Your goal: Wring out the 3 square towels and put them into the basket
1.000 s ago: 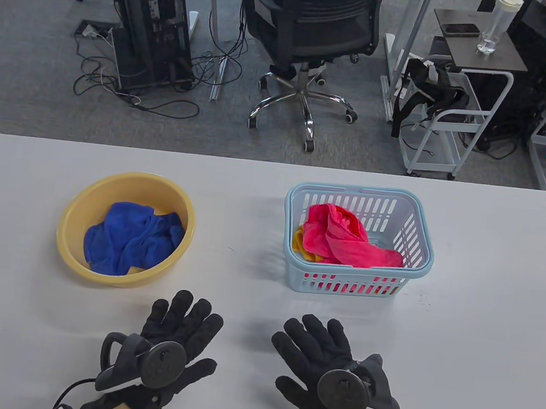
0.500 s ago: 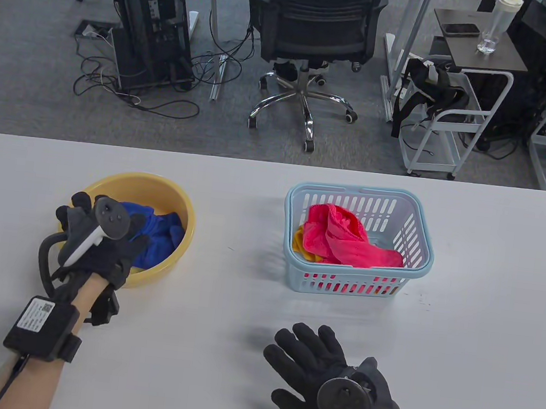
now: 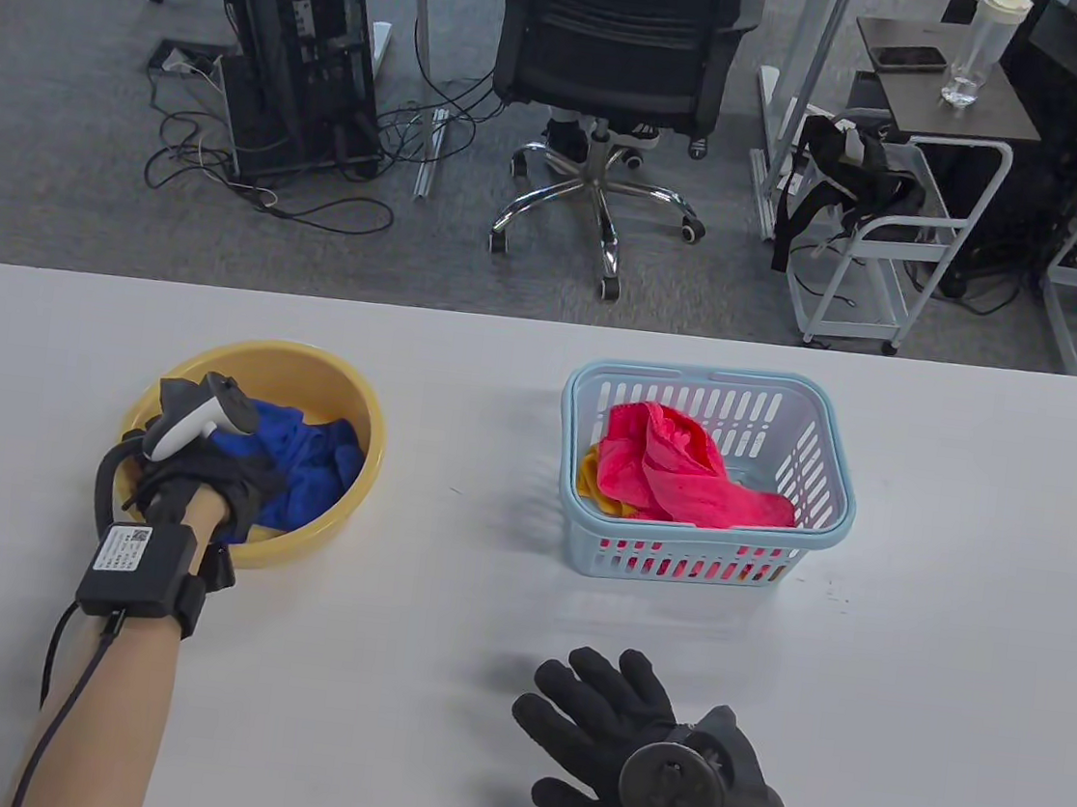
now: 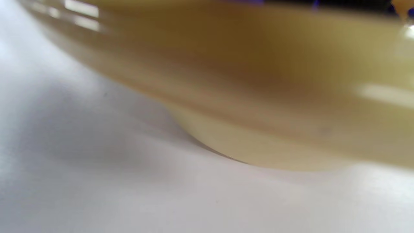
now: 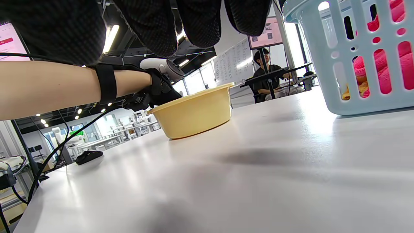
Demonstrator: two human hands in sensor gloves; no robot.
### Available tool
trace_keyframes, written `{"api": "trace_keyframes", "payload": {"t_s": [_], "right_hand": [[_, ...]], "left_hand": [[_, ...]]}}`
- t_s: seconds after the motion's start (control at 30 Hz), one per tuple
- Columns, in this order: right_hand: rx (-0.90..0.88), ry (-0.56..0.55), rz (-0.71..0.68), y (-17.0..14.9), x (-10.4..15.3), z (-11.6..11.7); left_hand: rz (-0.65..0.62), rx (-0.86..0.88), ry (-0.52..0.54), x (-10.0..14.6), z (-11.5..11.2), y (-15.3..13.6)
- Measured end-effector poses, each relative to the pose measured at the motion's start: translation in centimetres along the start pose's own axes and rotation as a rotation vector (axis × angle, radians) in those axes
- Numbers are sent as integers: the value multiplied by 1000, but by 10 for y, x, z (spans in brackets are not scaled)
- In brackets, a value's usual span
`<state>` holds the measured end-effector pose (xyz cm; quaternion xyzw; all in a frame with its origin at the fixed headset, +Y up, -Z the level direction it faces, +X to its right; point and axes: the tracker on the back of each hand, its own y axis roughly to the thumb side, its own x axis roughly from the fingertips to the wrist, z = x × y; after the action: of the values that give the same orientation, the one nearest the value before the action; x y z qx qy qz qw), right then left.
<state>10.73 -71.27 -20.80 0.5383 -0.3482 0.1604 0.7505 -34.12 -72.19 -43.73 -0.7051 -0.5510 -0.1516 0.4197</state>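
— On the left of the white desk (image 3: 474,629), what is the left hand (image 3: 200,472) doing?

— It reaches down over the near rim of the yellow basin (image 3: 361,383), onto the blue towel (image 3: 319,456) that lies crumpled inside. Its fingers are hidden under the hand and its tracker, so I cannot tell whether they are clamped on the cloth or apart.

— Does the left wrist view help?

— No. It shows only the basin's outer wall (image 4: 258,106), blurred, standing on the desk.

— And the right hand (image 3: 625,753)?

— It lies palm down on the desk near the front edge, its fingers (image 3: 589,686) spread apart and straight, holding nothing. It is well apart from the basin and somewhat nearer to the basket.

— Where are the other towels?

— In the pale blue basket (image 3: 831,437) at the middle right of the desk. The pink towel (image 3: 676,477) lies bunched on top, and a bit of the yellow towel (image 3: 592,487) shows beneath it at the left side. From the right wrist view the pink shows through the slots of the basket (image 5: 352,90).
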Motion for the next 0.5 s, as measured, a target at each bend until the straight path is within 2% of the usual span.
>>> {"api": "trace_keyframes", "payload": {"t_s": [0.13, 0.3, 0.4, 0.5], "right_hand": [[-15, 34, 0, -2, -1, 4], [-33, 6, -48, 0, -2, 7], [-42, 8, -48, 1, -2, 7], [-42, 11, -38, 0, -2, 8]], "left_hand": [[-6, 2, -24, -6, -5, 1], [-19, 17, 79, 0, 1, 1], [-72, 129, 230, 18, 19, -9], [-165, 227, 329, 50, 43, -19]]}}
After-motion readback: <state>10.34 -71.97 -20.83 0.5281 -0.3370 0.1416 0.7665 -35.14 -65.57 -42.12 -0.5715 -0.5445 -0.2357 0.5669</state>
